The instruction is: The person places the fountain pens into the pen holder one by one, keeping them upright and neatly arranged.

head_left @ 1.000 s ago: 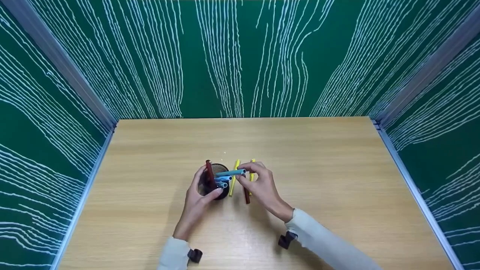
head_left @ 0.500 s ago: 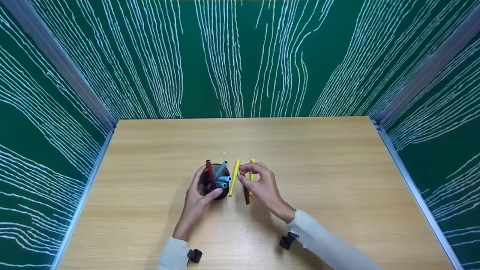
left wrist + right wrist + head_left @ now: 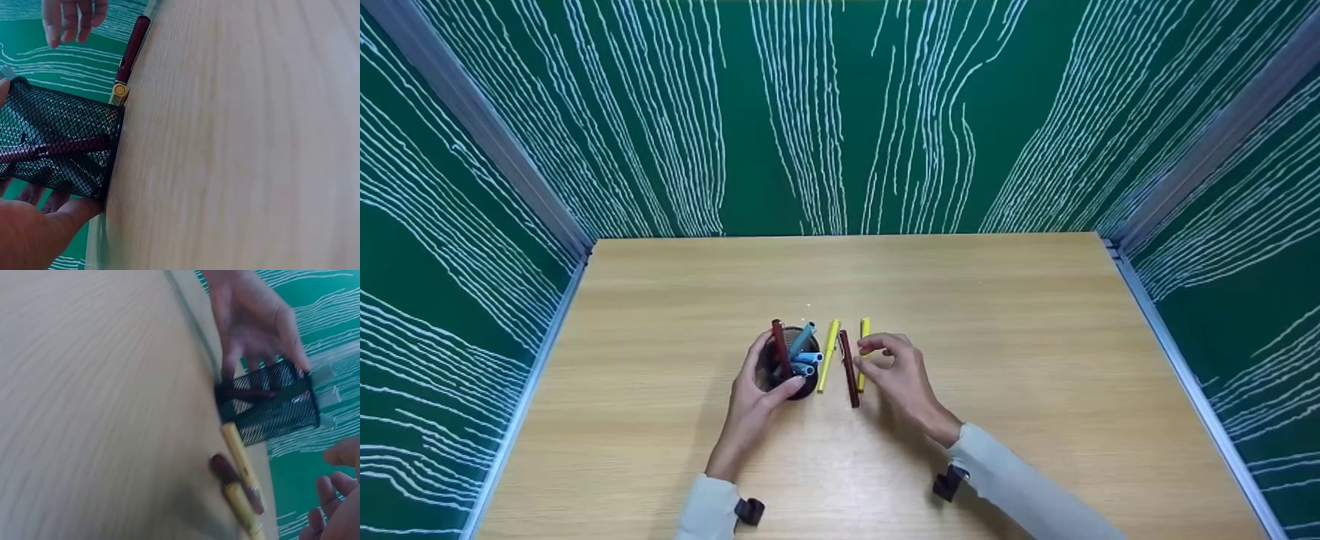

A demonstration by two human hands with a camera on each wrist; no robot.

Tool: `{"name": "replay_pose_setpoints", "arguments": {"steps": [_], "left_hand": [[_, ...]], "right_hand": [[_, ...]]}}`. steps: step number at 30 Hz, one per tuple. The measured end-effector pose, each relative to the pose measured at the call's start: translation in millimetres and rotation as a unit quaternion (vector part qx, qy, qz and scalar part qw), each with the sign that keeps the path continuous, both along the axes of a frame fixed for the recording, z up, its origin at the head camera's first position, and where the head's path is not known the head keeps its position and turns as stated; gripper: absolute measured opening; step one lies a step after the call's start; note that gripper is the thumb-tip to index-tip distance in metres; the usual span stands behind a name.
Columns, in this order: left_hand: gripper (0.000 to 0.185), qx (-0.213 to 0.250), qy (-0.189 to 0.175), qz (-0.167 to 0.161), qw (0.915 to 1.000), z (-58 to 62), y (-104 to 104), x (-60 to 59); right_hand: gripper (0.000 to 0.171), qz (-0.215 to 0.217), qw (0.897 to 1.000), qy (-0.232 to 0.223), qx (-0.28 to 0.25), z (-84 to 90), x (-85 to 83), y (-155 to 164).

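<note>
I am steadying the black mesh pen cup (image 3: pixel 791 367) near the tabletop's front edge with my left hand (image 3: pixel 754 405); my right hand (image 3: pixel 901 379), loose and empty, is hovering beside the dark red pen (image 3: pixel 849 367), best pinched mid-barrel.

Even, bright light falls from above on the pale wooden worktop (image 3: pixel 997 360), leaving only soft, short shadows beneath both hands. The head view is sharp but bows outward at its edges. Both wrist views are blurred, the right one most, smearing the black wire-mesh pen cup (image 3: pixel 270 405).
</note>
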State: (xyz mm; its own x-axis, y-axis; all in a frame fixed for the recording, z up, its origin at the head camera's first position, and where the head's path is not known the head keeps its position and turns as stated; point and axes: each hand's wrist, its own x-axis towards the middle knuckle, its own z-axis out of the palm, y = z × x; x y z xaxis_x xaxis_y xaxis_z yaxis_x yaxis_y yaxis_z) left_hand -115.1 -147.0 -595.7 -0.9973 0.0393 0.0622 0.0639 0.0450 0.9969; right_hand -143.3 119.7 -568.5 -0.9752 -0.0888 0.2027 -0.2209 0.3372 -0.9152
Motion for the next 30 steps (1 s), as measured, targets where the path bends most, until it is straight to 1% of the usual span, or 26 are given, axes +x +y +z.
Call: {"name": "replay_pose_setpoints", "arguments": {"steps": [4, 7, 9, 12, 21, 30], "left_hand": [[0.092, -0.002, 0.002, 0.002, 1.0, -0.1, -1, -0.7], [0.093, 0.0, 0.006, 0.002, 1.0, -0.9, -1, -1.7], [0.092, 0.005, 0.009, 0.001, 1.0, -0.9, -2, -2.2], [0.092, 0.007, 0.014, 0.001, 0.9999, -0.9, -2, -2.5], [0.092, 0.01, 0.014, -0.001, 0.9999, -1.6, -2, -1.8], [0.093, 0.017, 0.014, -0.009, 0.9997, -0.3, 1, -2.3]], "right_hand": [[0.019, -0.009, 1.0, 0.0, 0.021, -11.2, -6.9, 5], [0.018, -0.016, 0.999, 0.014, 0.046, -18.9, -10.7, 7], [0.019, -0.019, 0.997, 0.025, 0.069, -23.0, -12.6, 8], [0.021, -0.023, 0.995, 0.031, 0.089, -27.7, -16.2, 9], [0.025, -0.032, 0.99, 0.038, 0.129, -39.4, -27.6, 13], [0.026, -0.045, 0.988, 0.033, 0.143, -42.5, -34.3, 12]]}}
